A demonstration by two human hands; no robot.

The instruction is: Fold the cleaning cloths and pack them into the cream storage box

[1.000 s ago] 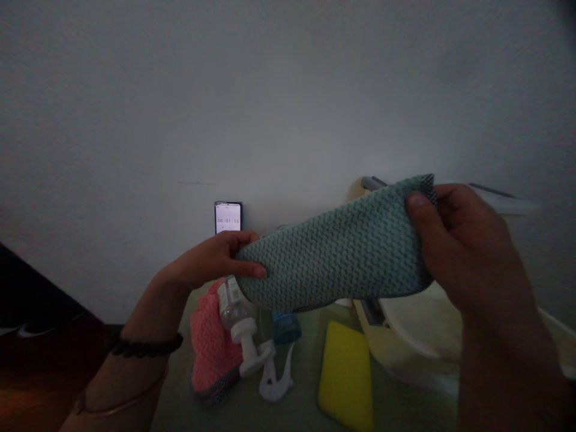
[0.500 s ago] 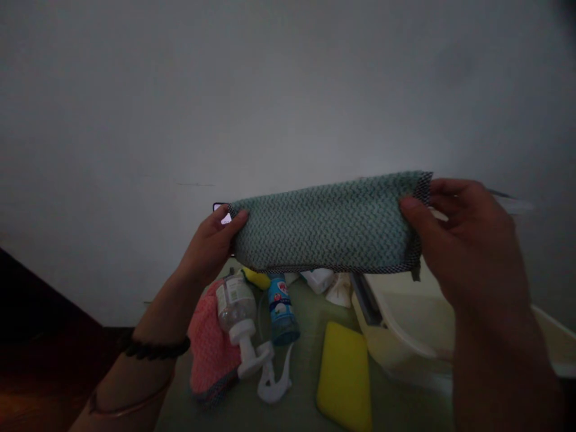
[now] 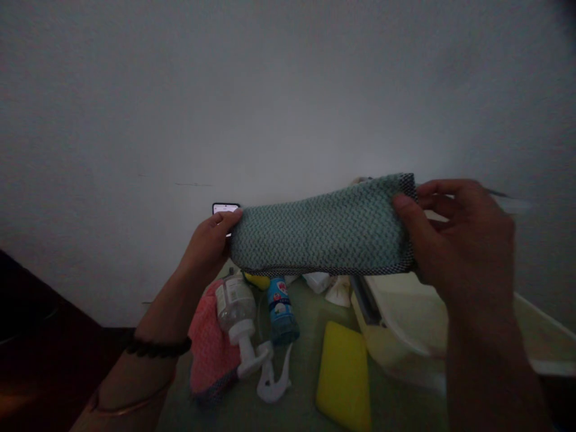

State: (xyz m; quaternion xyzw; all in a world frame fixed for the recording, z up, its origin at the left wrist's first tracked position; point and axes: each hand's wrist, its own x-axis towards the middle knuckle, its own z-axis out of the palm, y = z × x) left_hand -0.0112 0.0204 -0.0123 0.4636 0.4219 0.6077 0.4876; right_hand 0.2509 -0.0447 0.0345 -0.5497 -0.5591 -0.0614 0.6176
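A green woven cleaning cloth (image 3: 321, 231) with a black-and-white checked edge is stretched in the air between my two hands, looking folded into a long strip. My left hand (image 3: 209, 240) pinches its left end, thumb on the near side. At the right end, my right hand (image 3: 463, 234) grips the checked corner between thumb and fingers. Below the cloth lie a clear pump bottle (image 3: 236, 306) with a white pump head, a blue spray bottle (image 3: 282, 312) with a white trigger, and a pink cloth (image 3: 211, 348) under the pump bottle.
On the green tabletop (image 3: 301, 384) a flat yellow sponge (image 3: 343, 375) lies near the front. A cream plastic bin (image 3: 391, 354) stands at the right, partly behind my right forearm. A phone (image 3: 225, 207) leans against the wall, partly covered by my left hand. Small white items lie behind.
My left hand rose from the cloth's lower left to its upper left end, so the cloth hangs more level. My right hand shifted slightly left. The bottles underneath came into fuller view.
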